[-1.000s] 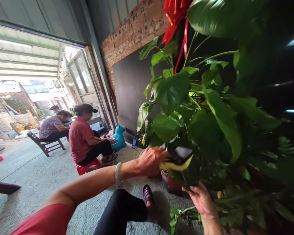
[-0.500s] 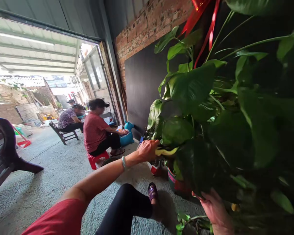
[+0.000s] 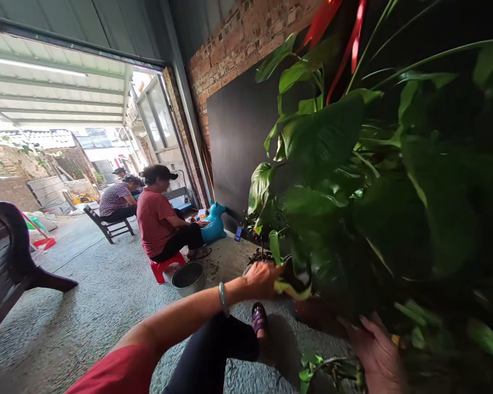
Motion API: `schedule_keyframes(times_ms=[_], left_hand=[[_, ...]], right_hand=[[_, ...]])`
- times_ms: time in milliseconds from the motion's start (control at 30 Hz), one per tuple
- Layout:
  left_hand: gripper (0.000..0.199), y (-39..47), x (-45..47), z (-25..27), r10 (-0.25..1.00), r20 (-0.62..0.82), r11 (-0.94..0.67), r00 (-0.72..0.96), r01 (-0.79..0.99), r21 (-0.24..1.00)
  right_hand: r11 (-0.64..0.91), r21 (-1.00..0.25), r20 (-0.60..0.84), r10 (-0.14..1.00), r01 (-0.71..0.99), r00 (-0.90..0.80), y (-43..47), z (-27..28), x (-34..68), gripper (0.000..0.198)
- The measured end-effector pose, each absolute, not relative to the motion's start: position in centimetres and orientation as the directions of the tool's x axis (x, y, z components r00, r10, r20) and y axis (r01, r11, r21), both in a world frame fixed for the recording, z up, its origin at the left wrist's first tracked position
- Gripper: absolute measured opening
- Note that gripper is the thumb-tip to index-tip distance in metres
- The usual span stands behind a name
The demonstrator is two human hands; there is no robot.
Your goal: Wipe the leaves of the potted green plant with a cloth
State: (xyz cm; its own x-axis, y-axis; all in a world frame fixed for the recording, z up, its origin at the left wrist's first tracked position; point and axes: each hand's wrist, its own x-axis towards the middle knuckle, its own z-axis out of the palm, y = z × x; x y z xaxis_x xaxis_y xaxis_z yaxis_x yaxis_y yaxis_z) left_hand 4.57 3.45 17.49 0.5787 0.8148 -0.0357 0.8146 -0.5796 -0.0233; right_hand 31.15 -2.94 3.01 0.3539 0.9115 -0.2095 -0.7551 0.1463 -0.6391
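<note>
My left hand (image 3: pixel 263 279), with a pale bangle (image 3: pixel 223 298) on its wrist, is closed on a yellow leaf (image 3: pixel 294 291) low at the left side of a large leafy potted plant (image 3: pixel 320 134). The leaf hangs out to the right of my fingers, over a dark pot area. Lower right, my right hand (image 3: pixel 378 350) reaches up under the foliage. Its fingers look parted, though their tips are lost in shadow among the leaves. Cut green stems with leaves (image 3: pixel 308 375) lie on the floor left of that hand.
A person in a red shirt (image 3: pixel 156 219) sits on a red stool (image 3: pixel 164 268) by a metal basin (image 3: pixel 188 278) and a blue animal-shaped toy (image 3: pixel 214 223). Farther back sits another person (image 3: pixel 114 198). A dark wooden bench (image 3: pixel 22 268) stands left. A phone (image 3: pixel 238 234) leans near the wall.
My left hand has moved down and slightly right with the yellow leaf in it. My right hand has shifted a little right. The metal basin has come more into view.
</note>
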Motion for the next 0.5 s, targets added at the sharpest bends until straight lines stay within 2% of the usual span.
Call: schedule_keyframes(times_ms=[33,100,167,267,333,400,500], left_hand=[[0.037,2.8,4.7,16.2,0.786,-0.114,-0.613,0.607,0.789,-0.03],[0.037,1.9,4.5,15.3,0.762,-0.151,-0.64,0.63,0.768,-0.025],[0.041,1.7,4.6,16.4,0.788,-0.045,-0.614,0.614,0.789,0.007],[0.046,3.3,5.9,18.3,0.826,0.191,-0.551,0.531,0.832,0.07],[0.044,4.9,7.5,17.8,0.847,0.253,-0.502,0.467,0.86,0.091],[0.044,6.0,8.9,15.7,0.877,0.178,-0.464,0.446,0.882,0.077],[0.043,5.2,9.2,12.5,0.84,-0.036,-0.54,0.541,0.841,0.041]], right_hand=[[0.15,-0.634,-0.222,0.905,-0.759,0.364,-3.0,2.8,31.4,0.025],[0.155,-0.637,-0.223,0.901,-0.755,0.373,-3.2,2.5,31.8,0.023],[0.169,-0.654,-0.187,0.908,-0.738,0.374,-3.5,2.4,32.1,0.027],[0.199,-0.678,-0.159,0.9,-0.708,0.405,-3.6,2.4,32.1,0.036],[0.2,-0.684,-0.161,0.896,-0.702,0.413,-3.4,2.5,31.9,0.038],[0.173,-0.687,-0.17,0.906,-0.706,0.388,-3.3,2.7,31.7,0.036],[0.117,-0.698,-0.177,0.928,-0.707,0.329,-3.1,3.0,31.5,0.035]])
